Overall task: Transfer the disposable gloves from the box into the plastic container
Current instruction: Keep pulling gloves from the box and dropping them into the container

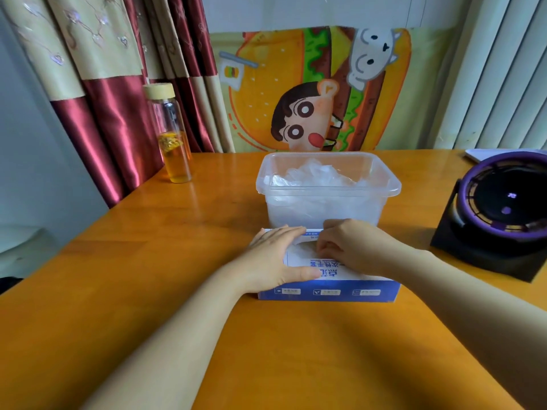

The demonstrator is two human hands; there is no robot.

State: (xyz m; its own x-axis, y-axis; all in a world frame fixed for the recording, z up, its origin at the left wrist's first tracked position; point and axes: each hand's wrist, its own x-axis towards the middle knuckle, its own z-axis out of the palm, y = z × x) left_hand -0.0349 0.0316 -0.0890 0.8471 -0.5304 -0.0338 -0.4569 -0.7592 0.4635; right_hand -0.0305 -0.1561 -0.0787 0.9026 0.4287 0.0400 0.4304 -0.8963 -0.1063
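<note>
you are in a home: a wooden table (118, 291) stands by red and cream satin curtains (112, 113), with a cartoon burger cloth (296, 84) behind it, a glass bottle (174, 143) of yellow tea and a purple-rimmed black gadget (503, 202) on top.

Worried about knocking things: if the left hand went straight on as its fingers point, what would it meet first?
Probably the near wall of the plastic container, just beyond the box the left hand rests on.

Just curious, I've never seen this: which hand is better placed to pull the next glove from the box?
The right hand: its curled fingers are at the box opening. The left hand lies flat on the box, seemingly steadying it.
</note>
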